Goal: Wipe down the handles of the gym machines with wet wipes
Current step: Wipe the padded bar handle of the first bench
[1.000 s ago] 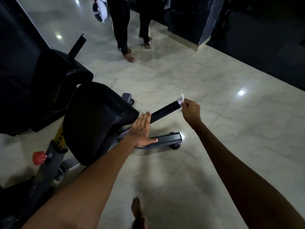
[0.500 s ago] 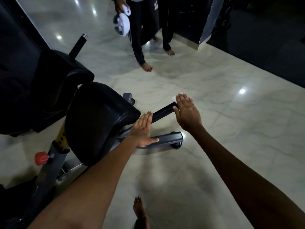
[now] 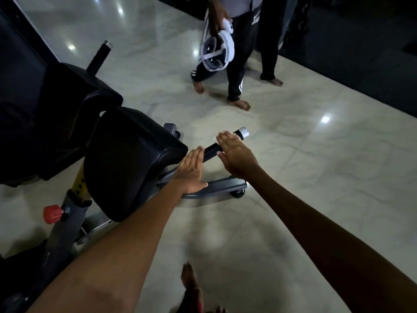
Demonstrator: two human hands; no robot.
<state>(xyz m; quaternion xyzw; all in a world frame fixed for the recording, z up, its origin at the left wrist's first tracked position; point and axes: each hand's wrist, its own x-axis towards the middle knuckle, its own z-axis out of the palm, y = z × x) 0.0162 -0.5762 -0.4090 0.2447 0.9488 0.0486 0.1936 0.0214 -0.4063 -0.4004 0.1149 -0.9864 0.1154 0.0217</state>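
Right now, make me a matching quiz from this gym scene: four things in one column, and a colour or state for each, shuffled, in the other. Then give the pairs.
Things:
1. knob
2. handle cap
3. left hand
4. headset

Descriptions:
A. white, carried by a person standing on the floor
B. red, on the machine's post
C. flat, fingers straight, beside the seat pad
D. silver, at the bar's far end

Pairs: 1-B, 2-D, 3-C, 4-A

The right hand (image 3: 237,154), earlier pinching a wipe at the handle (image 3: 212,150) tip, now lies flat over it; a bystander (image 3: 239,53) has stepped closer.
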